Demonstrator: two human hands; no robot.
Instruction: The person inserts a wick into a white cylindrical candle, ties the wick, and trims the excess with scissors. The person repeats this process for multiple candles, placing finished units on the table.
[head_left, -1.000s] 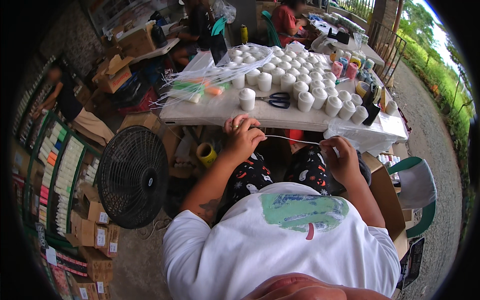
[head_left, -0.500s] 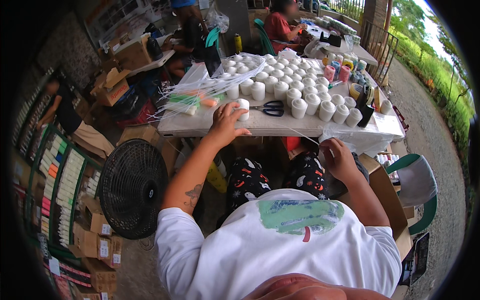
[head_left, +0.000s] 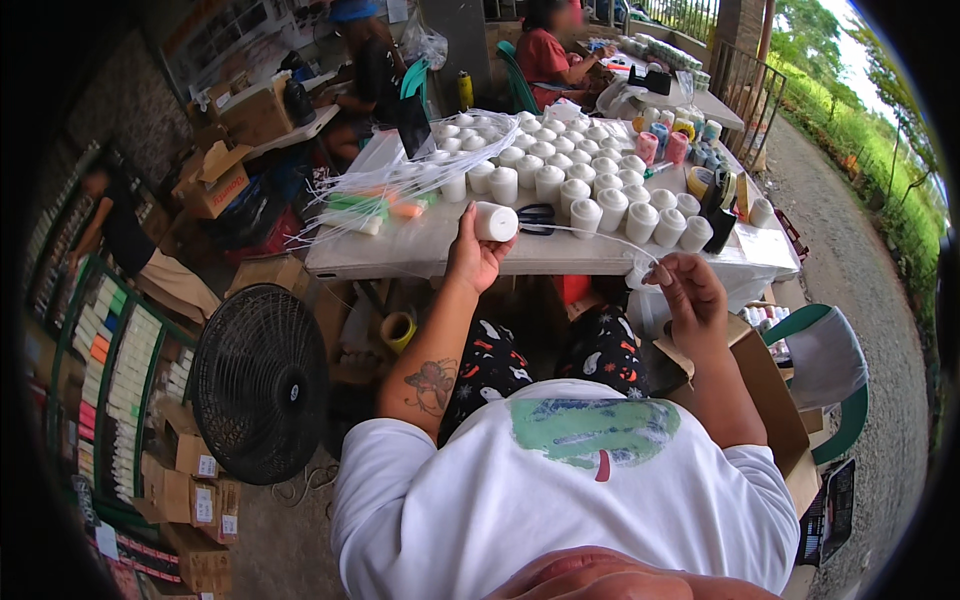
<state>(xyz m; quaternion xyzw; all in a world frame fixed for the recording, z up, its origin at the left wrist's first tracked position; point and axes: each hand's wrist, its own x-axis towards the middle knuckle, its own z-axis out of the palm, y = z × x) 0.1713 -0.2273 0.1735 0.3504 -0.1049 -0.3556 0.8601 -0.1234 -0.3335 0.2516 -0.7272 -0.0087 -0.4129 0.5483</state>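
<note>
White thread spool (head_left: 495, 221) held up, frame centre.
Left hand (head_left: 474, 255) grips it; right hand (head_left: 688, 293) fingers pinch its thread (head_left: 590, 232).

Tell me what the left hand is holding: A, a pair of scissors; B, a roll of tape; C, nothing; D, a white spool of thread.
D: the left hand grips a white spool of thread above the table edge, while the scissors lie on the table.

White table (head_left: 420, 262) with spools (head_left: 590, 175), scissors (head_left: 538, 215)
</note>
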